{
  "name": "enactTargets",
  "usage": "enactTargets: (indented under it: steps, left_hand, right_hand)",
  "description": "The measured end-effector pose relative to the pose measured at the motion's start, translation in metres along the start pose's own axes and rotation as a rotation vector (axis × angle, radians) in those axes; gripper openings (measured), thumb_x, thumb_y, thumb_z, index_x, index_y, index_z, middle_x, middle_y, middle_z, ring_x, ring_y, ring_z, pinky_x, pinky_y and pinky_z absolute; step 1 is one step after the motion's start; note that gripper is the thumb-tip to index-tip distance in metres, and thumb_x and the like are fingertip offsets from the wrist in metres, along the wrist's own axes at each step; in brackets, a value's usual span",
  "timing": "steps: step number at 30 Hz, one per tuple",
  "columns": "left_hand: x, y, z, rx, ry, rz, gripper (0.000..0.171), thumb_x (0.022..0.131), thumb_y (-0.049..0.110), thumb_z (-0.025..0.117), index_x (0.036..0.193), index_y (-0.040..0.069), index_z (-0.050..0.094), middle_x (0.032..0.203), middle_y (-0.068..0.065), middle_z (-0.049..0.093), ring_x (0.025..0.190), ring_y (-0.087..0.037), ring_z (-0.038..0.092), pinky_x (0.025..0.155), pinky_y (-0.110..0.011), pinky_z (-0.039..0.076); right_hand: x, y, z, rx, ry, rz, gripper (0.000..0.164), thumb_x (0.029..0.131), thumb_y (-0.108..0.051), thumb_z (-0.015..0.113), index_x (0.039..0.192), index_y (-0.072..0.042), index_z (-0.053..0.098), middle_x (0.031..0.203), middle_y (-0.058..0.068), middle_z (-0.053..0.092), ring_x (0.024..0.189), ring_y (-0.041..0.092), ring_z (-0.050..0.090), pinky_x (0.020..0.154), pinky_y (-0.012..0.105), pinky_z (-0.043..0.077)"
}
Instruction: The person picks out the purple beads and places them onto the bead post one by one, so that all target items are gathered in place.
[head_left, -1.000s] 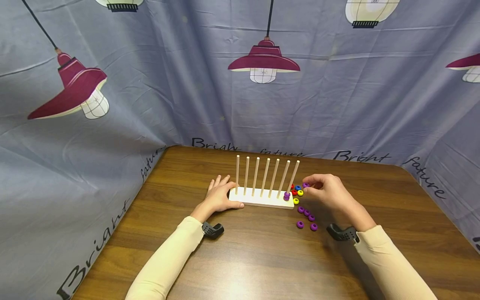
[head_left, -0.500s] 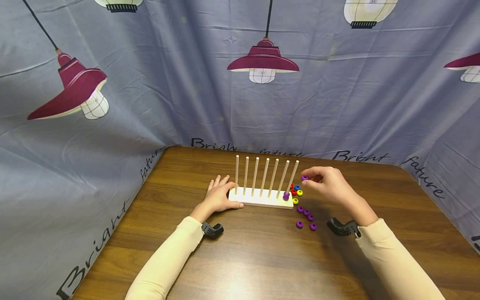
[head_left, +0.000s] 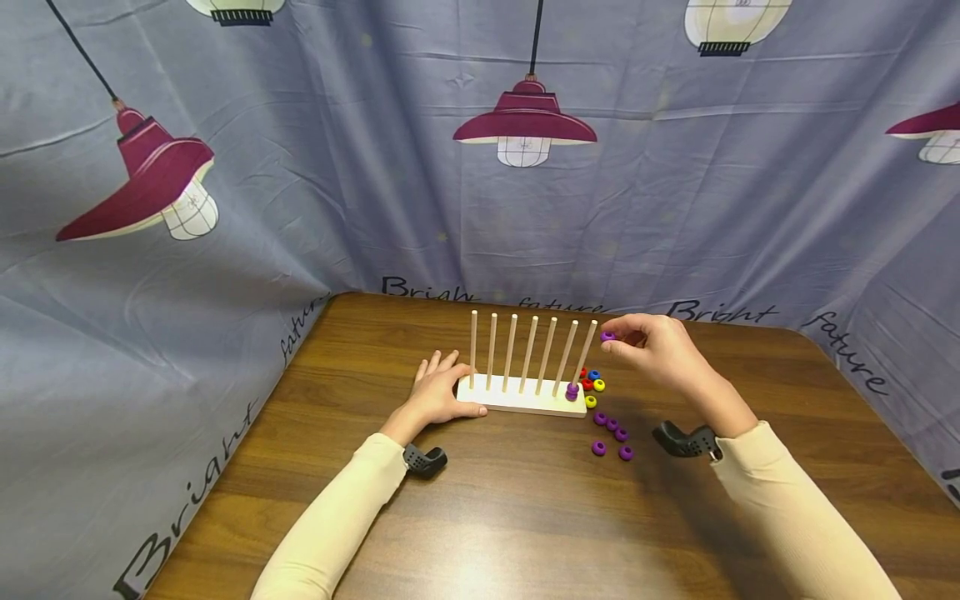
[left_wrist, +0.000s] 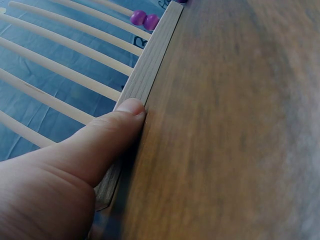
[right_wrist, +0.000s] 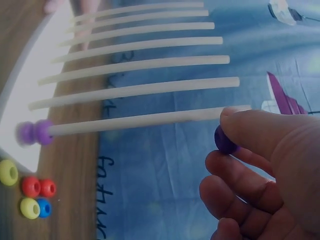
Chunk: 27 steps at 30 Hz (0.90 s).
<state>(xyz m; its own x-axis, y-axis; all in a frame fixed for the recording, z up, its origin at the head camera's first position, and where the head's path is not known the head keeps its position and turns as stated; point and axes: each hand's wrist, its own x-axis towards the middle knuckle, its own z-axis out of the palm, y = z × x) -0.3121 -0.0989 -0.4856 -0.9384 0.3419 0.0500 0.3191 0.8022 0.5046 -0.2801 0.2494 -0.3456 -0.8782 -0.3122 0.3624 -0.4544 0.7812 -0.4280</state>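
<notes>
The step in hand looks to be bringing a purple bead (head_left: 607, 337) to the rightmost rod (head_left: 584, 356) of a wooden rack (head_left: 525, 399). The right hand (head_left: 663, 354) pinches this bead between thumb and fingers, above the table and just beside the rod's tip; the bead does not yet sit on the rod. The left hand (head_left: 435, 397) grips the rack's left end, its thumb along the near face. The next move seems to call for raising the bead slightly, setting its hole over the tip and letting it slide down, with the base kept steady.

Of the rack's 7 rods, only the rightmost bears anything: 2 stacked purple beads (head_left: 572, 392) at its foot. Off the rack's right end lie 2 red beads (head_left: 587, 384), 2 yellow beads (head_left: 591, 402) and 1 blue bead (head_left: 595, 375); 5 loose purple beads (head_left: 612, 425) lie nearer the table's near edge.

The brown wood-grain table (head_left: 517, 492) carries the rack toward its far edge, between the 2 far corners. Light glares off the tabletop. A grey-blue curtain (head_left: 645, 217) printed with lamps and lettering hangs behind the far edge and along the sides.
</notes>
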Motion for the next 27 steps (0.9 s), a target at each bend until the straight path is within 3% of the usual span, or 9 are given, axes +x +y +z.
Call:
enactTargets:
  steps: [6,18,27]
  left_hand:
    - [0.0,0.0,0.0,-0.001,0.006,0.0,0.077,0.076,0.055,0.083,0.14,0.018,0.061,0.166,-0.018,0.032,0.157,-0.046,0.015,0.128,-0.061,0.009]
    - [0.002,-0.001,0.001,0.0,0.005,-0.002,0.076,0.077,0.055,0.083,0.139,0.018,0.061,0.166,-0.018,0.032,0.158,-0.045,0.015,0.129,-0.06,0.008]
    - [0.002,-0.001,0.001,-0.006,0.007,0.004,0.077,0.077,0.056,0.083,0.14,0.018,0.061,0.166,-0.018,0.032,0.158,-0.045,0.014,0.129,-0.06,0.007]
  right_hand:
    - [0.005,-0.006,-0.006,-0.001,0.033,-0.008,0.019,0.089,-0.015,0.078,0.107,-0.007,0.078,0.084,0.005,0.076,0.068,0.001,0.061,0.061,0.02,0.049]
    - [0.013,-0.015,-0.011,0.003,0.073,-0.035,0.017,0.091,-0.018,0.078,0.105,-0.009,0.079,0.083,0.003,0.077,0.068,0.0,0.059,0.062,0.019,0.048]
    - [0.019,-0.019,-0.011,-0.007,0.057,-0.035,0.019,0.091,-0.017,0.078,0.108,-0.008,0.078,0.085,0.004,0.077,0.068,0.002,0.06,0.062,0.021,0.049]
